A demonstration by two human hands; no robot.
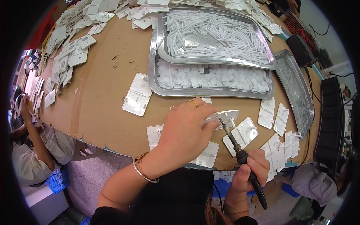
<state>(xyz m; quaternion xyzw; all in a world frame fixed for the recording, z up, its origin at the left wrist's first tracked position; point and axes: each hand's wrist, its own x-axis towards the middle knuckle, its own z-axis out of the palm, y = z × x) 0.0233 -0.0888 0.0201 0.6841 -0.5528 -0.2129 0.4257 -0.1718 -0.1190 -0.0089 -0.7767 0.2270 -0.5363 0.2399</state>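
L hand [185, 129] is gripping a white plastic pc [228, 116] nr front edge of bench [101, 120]; R hand [250, 173] is gripping a soldering iron [243, 156], tip pointing twd pc.

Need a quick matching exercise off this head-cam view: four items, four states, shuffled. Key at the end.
Column 1
1. Soldering iron
2. Upper metal tray
3. Lower metal tray
4. Left hand

Column 2
A. Holds small whitish, squarish pieces
B. Grips a white plate
C. Held in the right hand
D. Holds thin white sticks

Pairs: 1-C, 2-D, 3-A, 4-B
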